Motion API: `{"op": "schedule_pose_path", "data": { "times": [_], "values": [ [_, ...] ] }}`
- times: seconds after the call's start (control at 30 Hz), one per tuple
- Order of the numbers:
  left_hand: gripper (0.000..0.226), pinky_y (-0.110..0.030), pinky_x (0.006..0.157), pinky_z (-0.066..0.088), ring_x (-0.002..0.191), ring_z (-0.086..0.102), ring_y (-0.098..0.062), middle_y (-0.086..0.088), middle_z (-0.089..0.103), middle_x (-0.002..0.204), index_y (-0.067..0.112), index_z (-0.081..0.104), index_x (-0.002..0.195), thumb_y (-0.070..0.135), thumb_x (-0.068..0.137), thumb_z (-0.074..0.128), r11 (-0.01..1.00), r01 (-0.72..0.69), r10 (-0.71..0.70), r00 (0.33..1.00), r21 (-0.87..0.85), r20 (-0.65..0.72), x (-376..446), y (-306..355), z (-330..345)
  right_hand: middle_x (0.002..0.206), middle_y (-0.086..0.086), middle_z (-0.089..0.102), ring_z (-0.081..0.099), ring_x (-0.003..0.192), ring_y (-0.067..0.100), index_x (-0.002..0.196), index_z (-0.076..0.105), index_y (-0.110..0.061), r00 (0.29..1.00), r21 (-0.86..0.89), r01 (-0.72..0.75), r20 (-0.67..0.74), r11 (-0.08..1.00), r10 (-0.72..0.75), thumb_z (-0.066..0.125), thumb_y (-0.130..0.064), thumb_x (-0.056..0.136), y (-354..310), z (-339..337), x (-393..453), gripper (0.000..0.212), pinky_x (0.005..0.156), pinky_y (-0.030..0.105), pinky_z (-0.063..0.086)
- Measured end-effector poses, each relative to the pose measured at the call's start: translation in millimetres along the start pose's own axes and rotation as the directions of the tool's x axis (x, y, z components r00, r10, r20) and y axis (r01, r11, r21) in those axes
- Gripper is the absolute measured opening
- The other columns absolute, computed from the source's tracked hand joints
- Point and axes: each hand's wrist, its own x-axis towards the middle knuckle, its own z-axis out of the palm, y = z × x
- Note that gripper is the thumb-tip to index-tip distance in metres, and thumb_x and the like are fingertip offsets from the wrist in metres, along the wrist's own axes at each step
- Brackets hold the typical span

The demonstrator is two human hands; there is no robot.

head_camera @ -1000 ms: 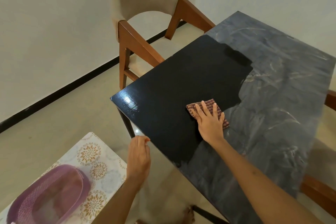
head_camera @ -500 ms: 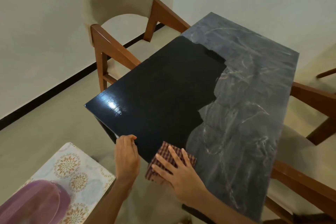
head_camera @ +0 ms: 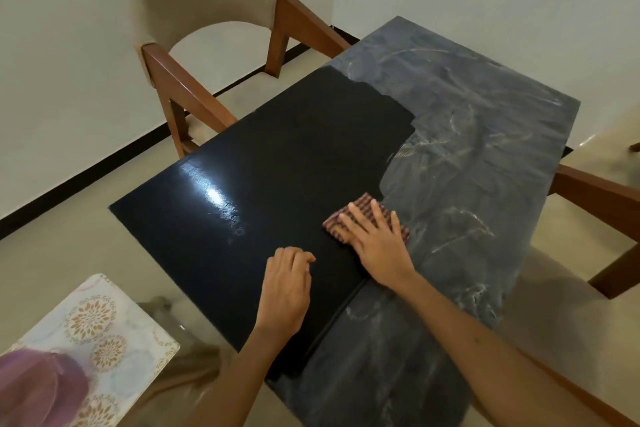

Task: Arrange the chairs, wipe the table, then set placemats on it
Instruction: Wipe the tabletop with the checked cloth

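Observation:
The black table has a wiped glossy left half and a dusty grey, streaked right half. My right hand presses flat on a folded checked cloth at the border between the clean and dusty areas, its fingers straight. Loosely curled and holding nothing, my left hand hovers over or rests on the near part of the clean surface. A wooden chair with a beige padded back stands at the table's far left side. Another wooden chair is at the right side, only partly seen.
A small side table with a floral patterned top stands at the lower left, with a purple basket on it. White walls with a black skirting close the room behind. The floor is beige tile.
My right hand has slid the cloth from the table's near edge back up toward the middle, along the dust border. The left hand has moved from the edge onto the tabletop. The view shifted.

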Motion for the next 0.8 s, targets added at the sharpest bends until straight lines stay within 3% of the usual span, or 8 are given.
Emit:
{"op": "schedule_pose_path", "data": {
  "times": [0.17,0.33,0.43,0.5,0.57,0.7,0.8],
  "values": [
    [0.025,-0.026,0.075,0.032,0.088,0.047,-0.014,0.001,0.057,0.099,0.014,0.059,0.104,0.015,0.095,0.035,0.999,-0.041,0.038,0.996,0.033,0.085,38.2,43.3,45.0,0.160,-0.011,0.014,0.006,0.148,0.033,0.150,0.024,-0.035,0.997,0.028,-0.075,-0.015,0.997,0.076,0.026,-0.038,0.103,87.6,-6.5,51.2,0.048,0.115,0.060,0.010],
    [0.028,-0.021,0.084,0.033,0.100,0.050,-0.013,-0.001,0.059,0.110,0.013,0.059,0.111,0.019,0.098,0.034,1.000,0.020,-0.021,0.996,0.020,0.082,69.6,71.7,75.8,0.161,-0.008,0.011,0.001,0.148,0.035,0.151,0.020,-0.034,0.993,0.080,-0.115,0.022,0.990,0.113,0.021,-0.040,0.104,128.9,-15.2,80.3,0.048,0.115,0.061,0.007],
    [0.028,-0.028,0.087,0.040,0.102,0.051,-0.015,-0.003,0.058,0.114,0.013,0.057,0.112,0.020,0.098,0.035,0.998,0.058,-0.059,0.997,0.015,0.046,87.4,79.5,87.8,0.160,-0.006,0.019,0.013,0.146,0.038,0.150,0.026,-0.034,0.997,0.017,0.071,-0.006,0.997,-0.071,0.019,-0.041,0.099,128.8,-10.5,62.7,0.052,0.111,0.065,0.018],
    [0.027,-0.028,0.089,0.038,0.104,0.050,-0.015,-0.003,0.057,0.115,0.013,0.056,0.112,0.020,0.098,0.035,0.998,0.056,-0.056,0.998,0.006,0.032,98.0,85.0,93.6,0.156,-0.005,0.030,0.025,0.142,0.038,0.146,0.034,-0.034,0.968,-0.024,0.247,-0.036,0.969,-0.248,0.023,-0.041,0.097,131.5,-4.4,43.9,0.052,0.108,0.065,0.026],
    [0.028,-0.027,0.092,0.037,0.106,0.049,-0.015,-0.003,0.057,0.115,0.013,0.057,0.112,0.022,0.099,0.033,0.999,0.033,-0.033,0.999,0.004,0.028,105.9,90.4,98.0,0.156,-0.006,0.030,0.025,0.143,0.036,0.147,0.031,-0.035,0.928,-0.065,0.366,-0.048,0.928,-0.370,0.026,-0.042,0.099,137.5,4.6,33.3,0.049,0.110,0.063,0.025],
    [0.033,-0.034,0.094,0.043,0.110,0.050,-0.016,-0.003,0.058,0.117,0.014,0.059,0.112,0.023,0.099,0.030,1.000,0.012,-0.013,0.999,0.013,0.031,118.8,96.9,108.0,0.158,-0.009,0.023,0.017,0.146,0.031,0.150,0.020,-0.039,0.895,-0.070,0.439,-0.060,0.896,-0.443,0.025,-0.045,0.101,152.3,10.3,47.2,0.049,0.115,0.057,0.019],
    [0.029,-0.034,0.094,0.041,0.110,0.049,-0.016,-0.002,0.056,0.118,0.014,0.058,0.113,0.020,0.098,0.034,1.000,0.021,-0.021,0.999,0.021,0.025,128.0,99.5,119.6,0.157,-0.009,0.025,0.018,0.146,0.031,0.147,0.029,-0.037,0.927,-0.028,0.370,-0.058,0.929,-0.371,0.024,-0.041,0.099,165.4,1.1,81.6,0.049,0.113,0.058,0.020]
  ]
}}
